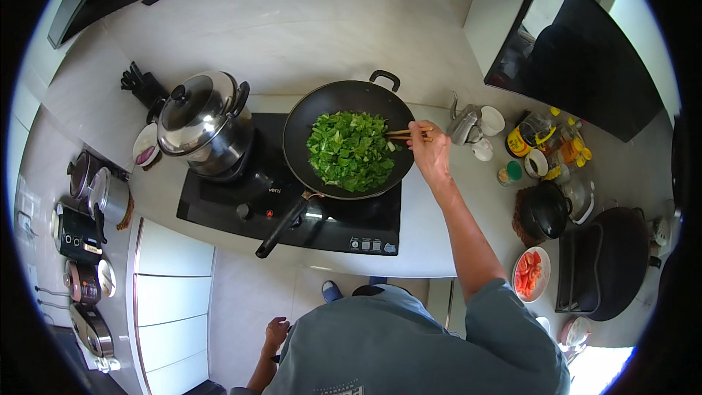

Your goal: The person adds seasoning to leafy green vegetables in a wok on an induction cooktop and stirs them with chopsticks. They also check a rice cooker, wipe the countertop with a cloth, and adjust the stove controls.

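Note:
A black wok (296, 159) stands on the right part of a black glass cooktop (214, 197), its long handle towards me. Chopped leafy greens (351, 151) lie heaped in it. At the wok's right rim my right hand (430, 148) grips a pair of wooden chopsticks (399, 132), whose tips reach the edge of the greens. My left hand (277, 332) hangs low beside my body, away from the counter, its fingers partly curled; whether it holds something is not clear. To the wok's left is a lidded stainless steel pot (211, 126).
A knife block (145, 85) and a bowl with a purple item (145, 145) stand left of the pot. On the right are a metal kettle (465, 123), sauce bottles (526, 134), a black pot (543, 209) and a plate of cut tomatoes (543, 263). Small appliances line the left counter (123, 291).

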